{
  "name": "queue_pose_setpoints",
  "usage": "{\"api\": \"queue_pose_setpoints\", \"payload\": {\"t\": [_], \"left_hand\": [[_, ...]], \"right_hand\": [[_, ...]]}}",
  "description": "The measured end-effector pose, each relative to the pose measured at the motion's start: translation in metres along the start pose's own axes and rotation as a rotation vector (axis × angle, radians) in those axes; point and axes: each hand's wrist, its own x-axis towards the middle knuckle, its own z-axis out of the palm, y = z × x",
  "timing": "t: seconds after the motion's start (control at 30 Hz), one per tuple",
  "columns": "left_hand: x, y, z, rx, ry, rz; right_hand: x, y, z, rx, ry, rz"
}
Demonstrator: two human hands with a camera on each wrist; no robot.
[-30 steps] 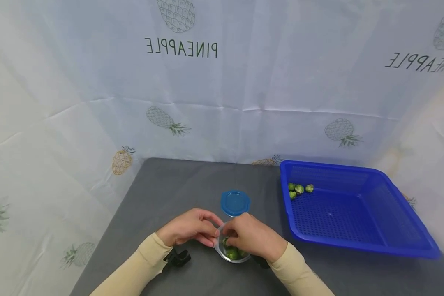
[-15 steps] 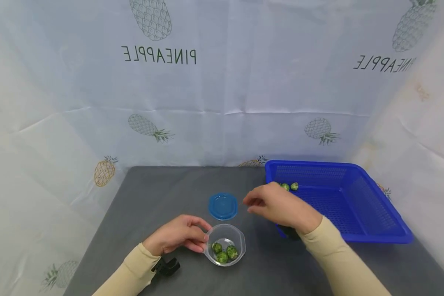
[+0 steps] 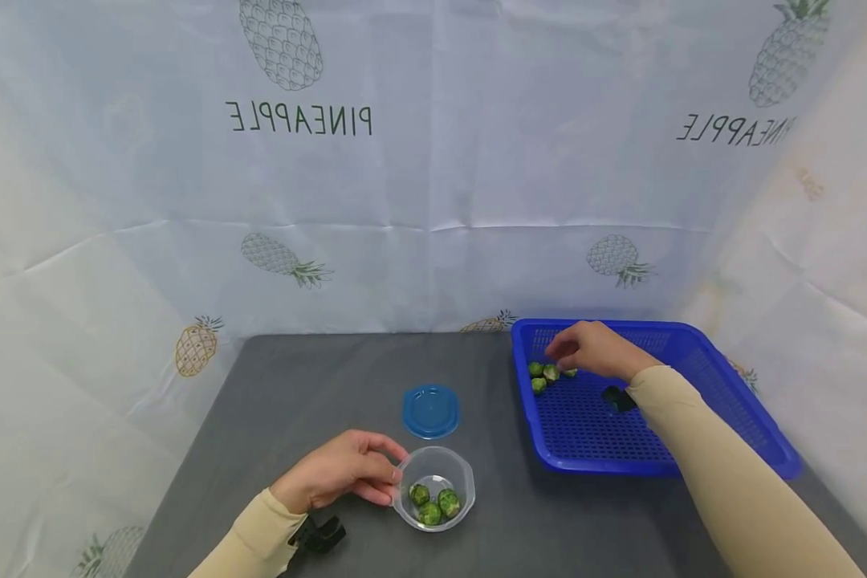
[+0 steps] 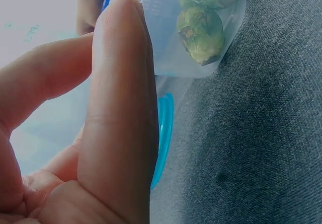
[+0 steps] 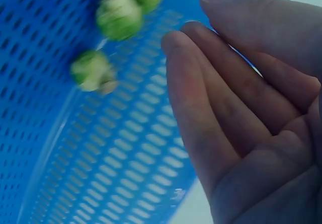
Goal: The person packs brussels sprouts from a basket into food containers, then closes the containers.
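Note:
My left hand (image 3: 347,470) pinches the left rim of a clear plastic container (image 3: 464,474) standing on the table. Three Brussels sprouts (image 3: 429,512) lie inside it; two show through its wall in the left wrist view, beyond the thumb (image 4: 123,93). Over the back left part of the blue basket (image 3: 600,464) hovers my right hand (image 3: 598,350), fingers loosely bent and holding nothing. Just below it, several Brussels sprouts (image 3: 538,384) sit in the basket's corner. From the right wrist, one sprout (image 5: 91,70) appears apart from the fingertips (image 5: 176,43).
Behind the container lies a blue lid (image 3: 431,411), flat on the grey tabletop (image 3: 318,385). The basket has raised walls and occupies the right side of the table. A white curtain (image 3: 405,281) with pineapple prints hangs behind and at the sides.
My right hand has left the container and moved right and back to above the basket. Three sprouts are now plainly visible in the container. My left hand stays at its rim; the head view has shifted.

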Motion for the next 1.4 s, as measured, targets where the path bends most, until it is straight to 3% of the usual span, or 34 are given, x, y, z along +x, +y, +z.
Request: {"api": "queue_pose_setpoints", "payload": {"t": [0.57,1.07,1.4], "left_hand": [[-0.002,0.002,0.000,-0.001,-0.015,-0.001],[-0.003,0.003,-0.004,0.000,-0.021,0.000],[-0.004,0.003,-0.004,0.016,0.011,-0.007]], "right_hand": [[0.025,0.023,0.012,-0.050,-0.013,-0.011],[0.037,0.018,0.019,-0.129,-0.043,0.026],[0.041,0.017,0.027,-0.139,-0.058,0.059]]}}
